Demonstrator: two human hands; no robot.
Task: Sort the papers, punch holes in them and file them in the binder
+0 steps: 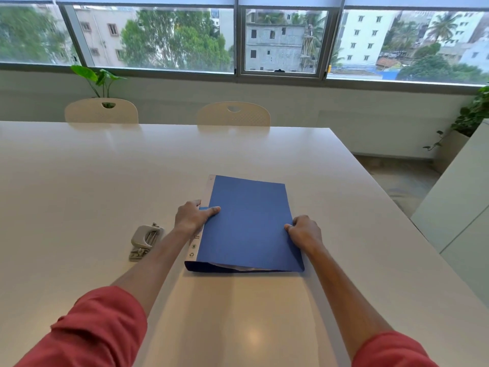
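Between the two hands lies the closed blue card-covered binder (248, 223), a sheet edge showing at its near end. The left hand (194, 215) pinches its spine; the right hand (304, 231) curls on the free edge. Lifting the cover evenly seems wise. Left of the left hand sits the grey metal hole punch (145, 242).

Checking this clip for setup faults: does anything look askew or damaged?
Only slightly: the blue binder lies turned off square to the table edge, its near cover edge bowed open over the papers. No damage shows.
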